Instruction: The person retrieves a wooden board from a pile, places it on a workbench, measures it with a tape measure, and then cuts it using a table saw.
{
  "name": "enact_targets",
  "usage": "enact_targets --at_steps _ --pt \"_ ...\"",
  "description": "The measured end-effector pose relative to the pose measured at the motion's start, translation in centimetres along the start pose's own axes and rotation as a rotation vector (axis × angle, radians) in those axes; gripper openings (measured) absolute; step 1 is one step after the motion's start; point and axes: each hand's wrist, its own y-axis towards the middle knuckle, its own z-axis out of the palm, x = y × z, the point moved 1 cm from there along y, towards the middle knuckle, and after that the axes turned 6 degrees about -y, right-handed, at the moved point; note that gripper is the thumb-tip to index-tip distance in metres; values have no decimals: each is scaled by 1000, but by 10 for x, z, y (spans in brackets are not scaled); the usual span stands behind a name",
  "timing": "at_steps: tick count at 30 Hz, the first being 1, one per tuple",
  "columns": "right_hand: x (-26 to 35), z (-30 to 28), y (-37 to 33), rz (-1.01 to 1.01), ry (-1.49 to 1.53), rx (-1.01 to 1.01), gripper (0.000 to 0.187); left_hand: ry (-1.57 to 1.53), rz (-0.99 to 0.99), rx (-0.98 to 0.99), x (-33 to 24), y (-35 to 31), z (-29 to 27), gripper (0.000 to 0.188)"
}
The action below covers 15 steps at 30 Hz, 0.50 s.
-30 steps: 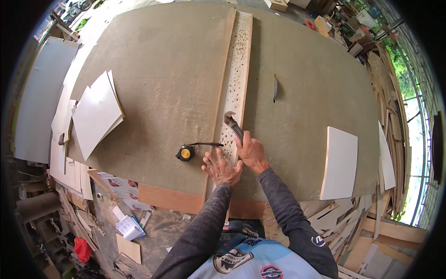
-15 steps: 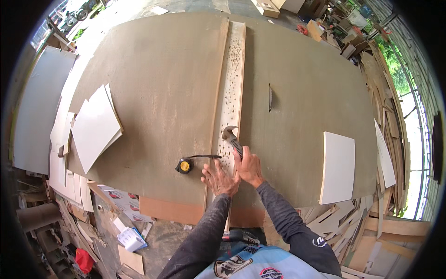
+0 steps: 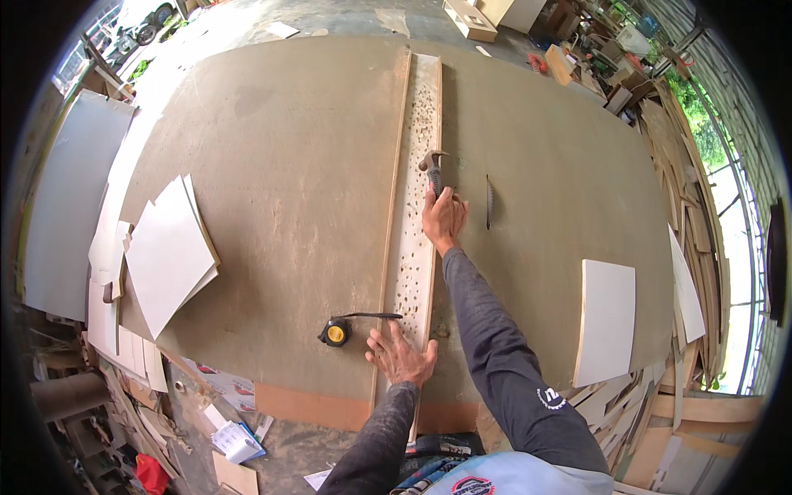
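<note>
A long, narrow white board (image 3: 410, 262) with many dark specks or holes runs away from me across the big worktable, a thin wooden edge along each side. My right hand (image 3: 445, 216) is wrapped round the handle of a claw hammer (image 3: 432, 166), whose head is over the far half of the board. Near the board's close end, my left hand (image 3: 401, 355) lies flat on it with fingers spread. Just beyond those fingers is the strap of a black and yellow tape measure (image 3: 335, 332), which sits on the table to the left.
Stacked white panels (image 3: 172, 254) lie at the table's left, and a white rectangular panel (image 3: 606, 322) at its right. A thin dark blade-like strip (image 3: 489, 202) rests right of the board. Scrap wood (image 3: 697, 239) is piled beyond the right edge of the table (image 3: 280, 165).
My right hand has carried the hammer forward along the board, away from my left hand. The left hand stays flat near the close end. The whole view has shifted slightly.
</note>
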Motion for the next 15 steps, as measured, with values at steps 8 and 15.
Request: enact_targets --at_steps 8,15 --pt "13 45 109 -13 -164 41 40 12 15 17 5 0 8 110" --pt "20 61 154 83 -173 122 47 6 34 -11 7 3 8 106"
